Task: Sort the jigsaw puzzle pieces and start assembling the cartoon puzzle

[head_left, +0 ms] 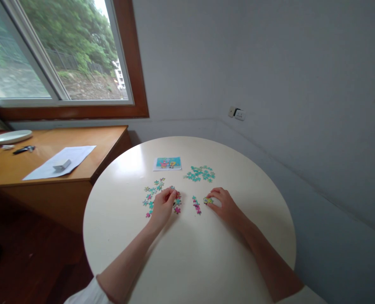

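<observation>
My left hand (163, 204) is over the loose jigsaw pieces (151, 204) on the left, thumb and index finger pinched together. A small puzzle piece (172, 187) shows at its fingertips, and the hand hides part of the pile. To the right, my right hand (223, 204) has thumb and fingers around some yellow puzzle pieces (208, 200), which lie on the table. Between the hands is a short joined strip of pink and teal puzzle pieces (196, 205), touched by neither hand.
Behind the hands on the round white table (181, 261) lie a cartoon picture card (167, 164) and a group of teal puzzle pieces (200, 173). A wooden desk (79, 136) at left holds white paper (76, 154), a small white box (62, 164) and a white plate (11, 137).
</observation>
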`<state>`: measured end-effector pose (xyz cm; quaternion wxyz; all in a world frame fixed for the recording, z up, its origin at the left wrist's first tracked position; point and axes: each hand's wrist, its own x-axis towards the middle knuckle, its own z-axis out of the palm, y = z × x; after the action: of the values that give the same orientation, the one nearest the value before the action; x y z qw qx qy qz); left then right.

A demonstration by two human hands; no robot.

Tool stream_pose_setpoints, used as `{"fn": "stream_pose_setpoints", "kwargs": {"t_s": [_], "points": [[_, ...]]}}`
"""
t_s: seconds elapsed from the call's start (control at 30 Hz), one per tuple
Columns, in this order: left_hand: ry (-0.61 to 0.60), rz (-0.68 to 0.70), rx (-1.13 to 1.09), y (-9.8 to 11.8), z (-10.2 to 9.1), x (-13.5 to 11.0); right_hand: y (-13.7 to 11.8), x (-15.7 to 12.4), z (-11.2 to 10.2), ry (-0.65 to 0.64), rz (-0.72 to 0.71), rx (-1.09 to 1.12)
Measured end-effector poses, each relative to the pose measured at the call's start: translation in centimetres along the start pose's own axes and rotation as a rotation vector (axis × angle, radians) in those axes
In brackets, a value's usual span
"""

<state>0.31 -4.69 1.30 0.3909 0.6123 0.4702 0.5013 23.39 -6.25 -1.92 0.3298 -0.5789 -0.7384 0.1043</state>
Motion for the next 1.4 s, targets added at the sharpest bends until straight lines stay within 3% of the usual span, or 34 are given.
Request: {"fn": "stream_pose_setpoints", "kwargs": {"t_s": [0.5,1.4], "points": [[-0.039,-0.028,-0.038,-0.2,0.7,-0.4,1.5,-0.2,-0.7,-0.04,0.015,-0.013],[-0.045,-0.021,-0.038,-0.1,0.6,-0.4,1.8,-0.2,-1.2,-0.062,-0.014,0.023]]}}
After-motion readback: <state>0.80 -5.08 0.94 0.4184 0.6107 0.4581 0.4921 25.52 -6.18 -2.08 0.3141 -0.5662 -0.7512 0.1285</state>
